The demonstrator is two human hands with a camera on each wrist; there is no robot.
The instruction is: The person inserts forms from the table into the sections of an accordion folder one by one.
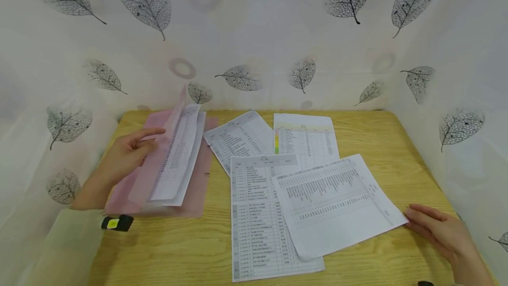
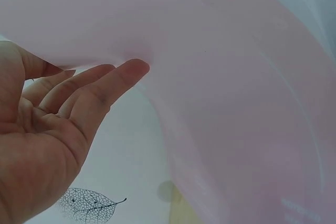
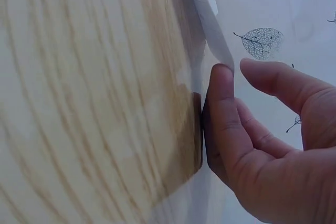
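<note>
At the left of the head view, a translucent pink plastic folder (image 1: 204, 189) lies open with printed sheets (image 1: 174, 162) inside. My left hand (image 1: 131, 149) holds its raised cover. In the left wrist view, the fingers of that hand (image 2: 68, 114) lie against the bent pink cover (image 2: 226, 87), with the thumb partly hidden behind its edge. On the right, my right hand (image 1: 444, 231) is at the corner of a printed sheet (image 1: 337, 215). From the right wrist, a fingertip touches beneath the lifted paper corner (image 3: 218, 40); the thumb of this hand (image 3: 278, 145) stands slightly apart from it.
A long printed table sheet (image 1: 254, 233) lies partly beneath the right-hand sheet. Behind are another printed page (image 1: 242, 131) and a page with a coloured strip (image 1: 305, 136). The wooden table (image 1: 369, 131) meets leaf-patterned curtains (image 1: 270, 34) at the back and sides.
</note>
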